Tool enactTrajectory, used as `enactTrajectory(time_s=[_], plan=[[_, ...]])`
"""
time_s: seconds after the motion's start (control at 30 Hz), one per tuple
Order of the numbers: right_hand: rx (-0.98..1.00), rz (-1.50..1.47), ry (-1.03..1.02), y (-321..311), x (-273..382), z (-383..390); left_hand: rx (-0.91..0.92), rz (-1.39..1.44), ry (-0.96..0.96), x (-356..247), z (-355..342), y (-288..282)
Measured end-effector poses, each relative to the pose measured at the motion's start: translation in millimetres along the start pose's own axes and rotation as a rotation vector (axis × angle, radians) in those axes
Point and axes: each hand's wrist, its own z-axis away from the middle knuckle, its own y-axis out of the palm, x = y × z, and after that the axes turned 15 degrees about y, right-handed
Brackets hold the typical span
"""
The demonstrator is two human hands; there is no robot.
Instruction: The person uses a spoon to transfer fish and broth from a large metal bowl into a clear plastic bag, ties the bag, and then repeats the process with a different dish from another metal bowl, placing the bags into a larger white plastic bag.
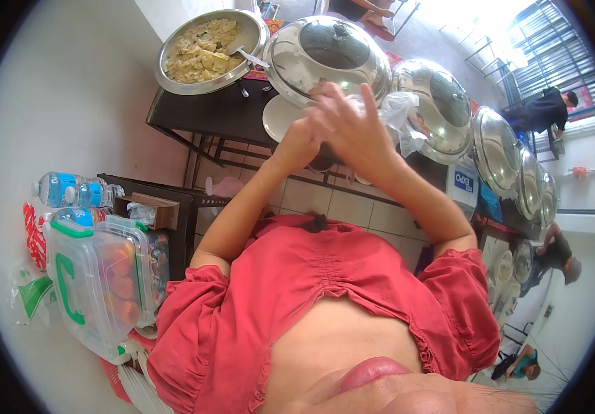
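My left hand (pixel 301 141) is raised in front of the serving table (pixel 208 116), its fingers largely hidden where my right hand (pixel 349 134) overlaps it. My right hand has its fingers raised and apart. Whether anything small lies between the hands, I cannot make out. A crumpled translucent plastic bag (pixel 404 117) is just right of my right hand. Beside my hands are a white plate (pixel 277 121) and a large lidded steel dish (pixel 321 52). Further left, a steel dish (pixel 194 52) holds creamy food with a serving spoon (pixel 249 57) in it.
More lidded steel dishes (pixel 432 110) line the table to the right. At left stand water bottles (pixel 59 190), plastic containers (pixel 91 276) and a dark low unit (pixel 187 193). People (pixel 539 110) are farther off at right and at the top.
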Motion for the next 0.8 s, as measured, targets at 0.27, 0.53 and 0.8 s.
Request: enactTrajectory(time_s=[0.27,0.53,0.8], plan=[[0.984,-1.115,0.355,-6,-110,43,0.534,0.095,-0.084,-110,-28,-13],[0.237,-2.671,0.837,63,36,84,-0.002,0.372,-0.381,-128,-52,36],[0.067,-0.694,0.563,27,-8,95,-0.286,-0.064,-0.208,-85,-29,43]])
